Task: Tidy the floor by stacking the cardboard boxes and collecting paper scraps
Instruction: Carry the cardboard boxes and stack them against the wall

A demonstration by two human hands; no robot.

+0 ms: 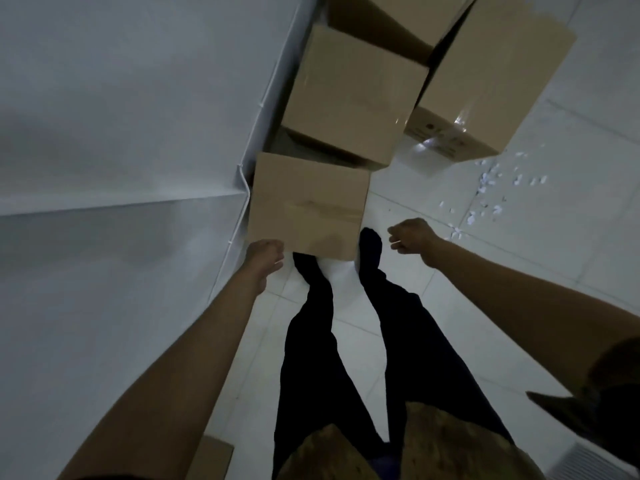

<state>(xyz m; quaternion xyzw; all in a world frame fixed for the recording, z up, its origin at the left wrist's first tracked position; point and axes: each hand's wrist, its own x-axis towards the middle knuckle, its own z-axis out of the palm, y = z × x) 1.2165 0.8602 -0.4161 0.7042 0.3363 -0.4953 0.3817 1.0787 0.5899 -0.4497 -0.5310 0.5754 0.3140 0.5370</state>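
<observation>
Cardboard boxes, brown and taped: the nearest small box [308, 202] stands at the feet against the white wall [121, 133], just past both hands. The left hand [265, 256], fingers curled, touches its near corner; whether it grips is unclear. The right hand [412, 237], curled on nothing, hangs apart. Farther boxes [353, 95] look only loosely gathered, and white paper scraps [491, 192] remain strewn.

The person wears dark, near-black trousers [311, 358] that cover both legs down to the feet. Above them hangs a brownish, mottled top [332, 455], and a dark short sleeve [609, 386] shows at the right upper arm. Both forearms are bare, with no watch or ring visible.
</observation>
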